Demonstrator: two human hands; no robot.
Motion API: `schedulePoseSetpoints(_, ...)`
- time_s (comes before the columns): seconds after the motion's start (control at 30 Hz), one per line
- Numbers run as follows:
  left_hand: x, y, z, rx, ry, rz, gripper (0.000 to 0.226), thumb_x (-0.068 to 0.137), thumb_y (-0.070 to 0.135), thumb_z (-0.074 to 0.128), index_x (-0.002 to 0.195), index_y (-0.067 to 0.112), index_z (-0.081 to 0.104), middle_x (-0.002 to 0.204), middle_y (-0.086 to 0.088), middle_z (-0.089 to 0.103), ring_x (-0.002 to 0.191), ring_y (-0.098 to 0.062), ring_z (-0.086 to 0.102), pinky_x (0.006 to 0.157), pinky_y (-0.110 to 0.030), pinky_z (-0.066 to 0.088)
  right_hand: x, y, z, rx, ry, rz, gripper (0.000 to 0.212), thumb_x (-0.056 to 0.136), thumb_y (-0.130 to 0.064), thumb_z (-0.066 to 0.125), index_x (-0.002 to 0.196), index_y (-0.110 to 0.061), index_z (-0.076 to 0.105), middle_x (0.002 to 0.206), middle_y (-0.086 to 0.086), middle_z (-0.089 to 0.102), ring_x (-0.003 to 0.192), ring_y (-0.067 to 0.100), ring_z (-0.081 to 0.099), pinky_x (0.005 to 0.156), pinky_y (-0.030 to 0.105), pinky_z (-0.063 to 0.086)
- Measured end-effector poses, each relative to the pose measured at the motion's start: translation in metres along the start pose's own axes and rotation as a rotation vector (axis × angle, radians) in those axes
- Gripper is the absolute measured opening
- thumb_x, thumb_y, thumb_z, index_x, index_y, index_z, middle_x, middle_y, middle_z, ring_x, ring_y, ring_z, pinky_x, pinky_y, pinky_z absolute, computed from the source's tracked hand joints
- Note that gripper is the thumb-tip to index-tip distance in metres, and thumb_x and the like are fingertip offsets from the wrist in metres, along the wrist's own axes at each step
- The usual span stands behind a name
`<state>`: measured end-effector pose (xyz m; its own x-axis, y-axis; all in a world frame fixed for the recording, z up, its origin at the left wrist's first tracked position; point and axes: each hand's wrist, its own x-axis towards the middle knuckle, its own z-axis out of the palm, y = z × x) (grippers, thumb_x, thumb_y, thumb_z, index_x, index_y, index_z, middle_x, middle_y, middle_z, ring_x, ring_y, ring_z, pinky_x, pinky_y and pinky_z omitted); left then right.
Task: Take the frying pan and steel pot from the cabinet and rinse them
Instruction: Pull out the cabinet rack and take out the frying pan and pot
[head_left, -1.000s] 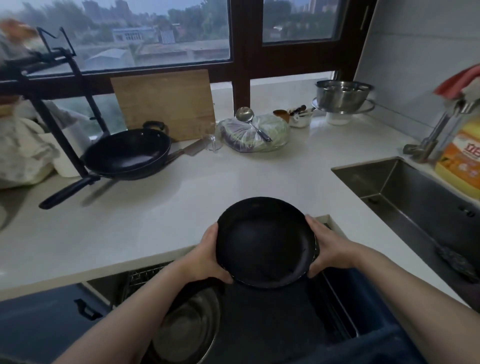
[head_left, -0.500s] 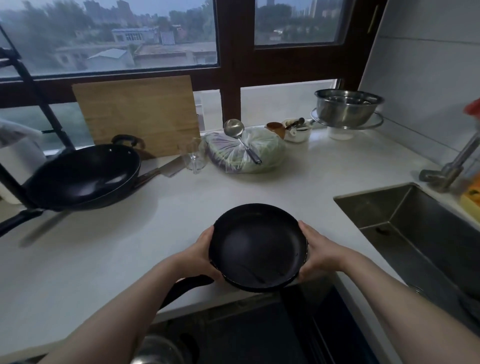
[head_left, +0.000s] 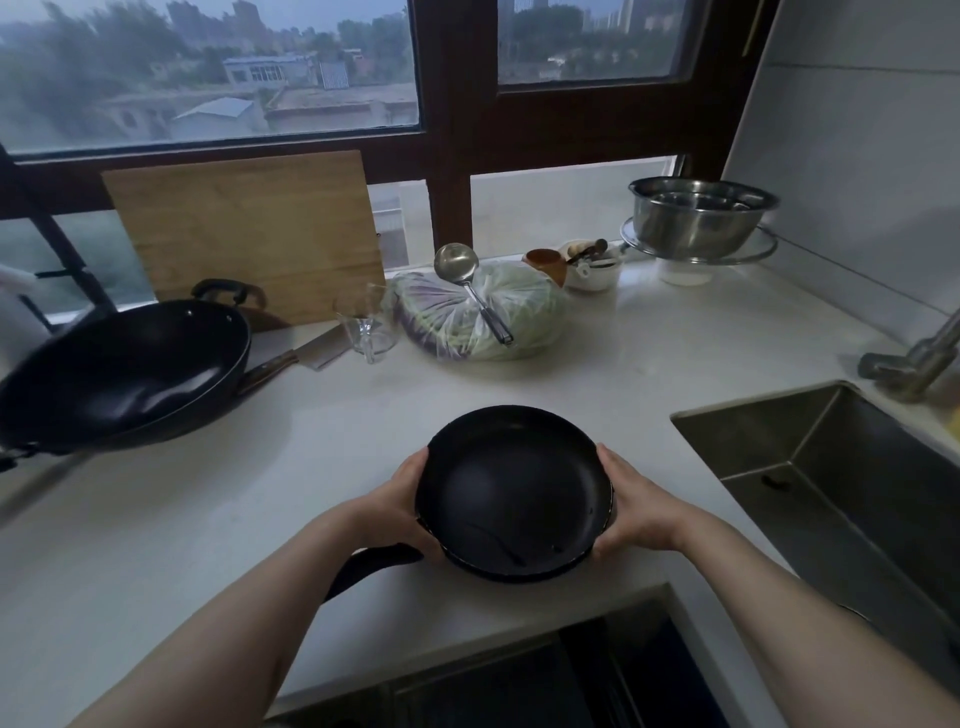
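A small black frying pan (head_left: 511, 488) hovers low over the front of the white counter (head_left: 208, 509), held level by its rim. My left hand (head_left: 402, 501) grips its left side and my right hand (head_left: 636, 506) grips its right side. The pan's black handle (head_left: 371, 566) points back toward me under my left wrist. The steel pot is out of sight; only the dark open cabinet (head_left: 519, 680) shows below the counter edge. The steel sink (head_left: 841, 483) lies to the right, with the tap (head_left: 922, 358) behind it.
A large black wok (head_left: 119, 374) sits at the left, a cleaver (head_left: 293, 356) and glass cup (head_left: 363, 325) beside it. A wooden board (head_left: 244, 234) leans on the window. A bagged vegetable with a ladle (head_left: 478, 306) and a steel bowl (head_left: 701, 215) stand at the back.
Both hands have lifted the frying pan out of the cabinet and carried it forward over the counter. The view has risen, so the cabinet's inside and the steel pot have dropped out of sight.
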<state>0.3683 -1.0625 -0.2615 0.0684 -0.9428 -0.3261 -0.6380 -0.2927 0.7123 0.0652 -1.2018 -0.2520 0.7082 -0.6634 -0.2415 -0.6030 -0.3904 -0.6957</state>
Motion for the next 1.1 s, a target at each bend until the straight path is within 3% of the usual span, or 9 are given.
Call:
schedulePoseSetpoints(0.3, 0.011, -0.001, -0.008, 0.028, 0.013, -0.013, 0.127, 0.045, 0.027, 0.089, 0.146, 0.041, 0.015, 0.144, 0.018, 0.026, 0.123, -0.018, 0.045, 0.098, -0.034, 0.047, 0.009, 0.008, -0.001, -0.025, 0.045, 0.061, 0.11, 0.043, -0.032, 0.091, 0.136, -0.032, 0.032, 0.133, -0.012, 0.036, 0.132, 0.011, 0.035, 0.108, 0.032, 0.037)
schedulePoseSetpoints(0.37, 0.009, 0.001, -0.006, 0.059, 0.049, -0.002, 0.124, 0.053, 0.023, 0.089, 0.15, 0.032, 0.012, 0.143, 0.017, 0.021, 0.126, -0.015, 0.039, 0.103, -0.03, 0.041, 0.003, 0.008, -0.001, -0.026, 0.064, 0.091, 0.115, 0.054, -0.022, 0.093, 0.146, -0.02, 0.025, 0.135, -0.01, 0.03, 0.133, 0.007, 0.026, 0.109, 0.024, 0.027)
schedulePoseSetpoints(0.43, 0.001, 0.006, -0.005, 0.071, 0.104, 0.002, 0.12, 0.062, 0.022, 0.089, 0.152, 0.024, 0.009, 0.143, 0.015, 0.017, 0.129, -0.012, 0.031, 0.107, -0.028, 0.034, -0.006, 0.009, 0.002, -0.008, 0.089, 0.129, 0.13, 0.059, -0.023, 0.093, 0.155, -0.012, 0.006, 0.155, -0.003, 0.018, 0.144, 0.011, 0.016, 0.117, 0.028, 0.019)
schedulePoseSetpoints(0.53, -0.022, 0.009, -0.007, 0.038, 0.175, 0.005, 0.131, 0.052, 0.049, 0.088, 0.153, 0.023, 0.008, 0.157, 0.011, 0.004, 0.143, -0.016, 0.018, 0.115, -0.04, 0.029, -0.03, 0.005, 0.008, 0.001, 0.129, 0.166, 0.137, 0.061, -0.031, 0.093, 0.156, -0.015, -0.005, 0.164, 0.0, -0.002, 0.151, 0.016, 0.006, 0.122, 0.037, 0.017)
schedulePoseSetpoints(0.63, -0.058, 0.011, -0.005, 0.015, 0.213, 0.056, 0.122, 0.061, 0.044, 0.087, 0.153, 0.025, 0.01, 0.159, 0.011, 0.001, 0.145, -0.016, 0.014, 0.116, -0.042, 0.026, -0.06, -0.006, 0.017, -0.01, 0.152, 0.145, 0.137, 0.061, -0.038, 0.092, 0.157, -0.016, -0.004, 0.165, 0.002, 0.001, 0.15, 0.016, 0.008, 0.122, 0.038, 0.017)
schedulePoseSetpoints(0.73, -0.106, 0.01, 0.003, 0.024, 0.25, 0.111, 0.115, 0.066, 0.04, 0.084, 0.153, 0.024, 0.011, 0.159, 0.011, 0.003, 0.145, -0.015, 0.015, 0.116, -0.04, 0.027, -0.097, -0.024, 0.034, -0.033, 0.158, 0.118, 0.151, 0.045, -0.067, 0.085, 0.157, -0.018, -0.003, 0.164, 0.001, 0.005, 0.15, 0.016, 0.011, 0.121, 0.04, 0.019)
schedulePoseSetpoints(0.77, -0.125, 0.009, 0.008, 0.025, 0.251, 0.122, 0.114, 0.066, 0.04, 0.084, 0.153, 0.024, 0.012, 0.159, 0.011, 0.004, 0.145, -0.014, 0.015, 0.116, -0.04, 0.027, -0.11, -0.031, 0.042, -0.035, 0.165, 0.113, 0.151, 0.044, -0.068, 0.084, 0.157, -0.018, -0.003, 0.164, 0.002, 0.007, 0.149, 0.016, 0.013, 0.121, 0.039, 0.02)
schedulePoseSetpoints(0.9, -0.206, -0.009, 0.036, 0.041, 0.248, 0.156, 0.11, 0.07, 0.038, 0.083, 0.153, 0.024, 0.013, 0.159, 0.013, 0.004, 0.145, -0.007, 0.011, 0.118, -0.032, 0.021, -0.161, -0.056, 0.091, -0.084, 0.182, 0.049, 0.131, 0.062, -0.043, 0.089, 0.157, -0.018, 0.002, 0.163, 0.004, 0.013, 0.149, 0.018, 0.014, 0.119, 0.034, 0.018)
schedulePoseSetpoints(1.1, -0.316, -0.072, 0.093, 0.092, 0.217, 0.097, 0.113, 0.068, 0.038, 0.084, 0.153, 0.021, 0.012, 0.158, 0.011, 0.006, 0.144, -0.004, 0.005, 0.114, -0.016, 0.011, -0.214, -0.092, 0.191, -0.097, 0.046, 0.026, 0.134, 0.062, -0.044, 0.089, 0.157, -0.02, -0.002, 0.164, -0.003, 0.001, 0.15, 0.013, 0.007, 0.122, 0.034, 0.015)
